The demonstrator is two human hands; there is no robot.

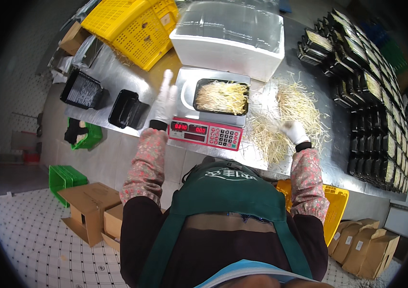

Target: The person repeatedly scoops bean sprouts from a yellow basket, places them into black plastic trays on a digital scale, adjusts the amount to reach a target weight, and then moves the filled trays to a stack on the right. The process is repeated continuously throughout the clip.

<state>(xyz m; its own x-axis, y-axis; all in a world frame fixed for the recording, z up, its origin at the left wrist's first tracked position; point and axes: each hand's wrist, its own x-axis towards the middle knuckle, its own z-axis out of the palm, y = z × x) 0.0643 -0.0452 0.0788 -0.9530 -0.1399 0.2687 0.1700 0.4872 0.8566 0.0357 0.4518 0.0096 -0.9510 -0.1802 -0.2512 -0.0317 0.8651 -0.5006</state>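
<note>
My left hand [165,102], in a white glove, is held flat with its fingers stretched out, just left of a scale [206,133] with a red front panel and lit digits. It holds nothing. On the scale's metal pan stands a black tray [221,112] filled with pale bean sprouts [223,95]. My right hand [294,132], also gloved, is at the loose pile of bean sprouts [301,103] right of the scale. Its fingers are curled down among the strands, and their tips are partly hidden.
Black empty trays [125,108] and a nested stack of trays [82,91] stand on the left. Behind the scale are a yellow crate [139,36] and a white foam box [228,50]. Filled trays [374,120] are piled along the right. Cardboard boxes [88,204] lie on the floor.
</note>
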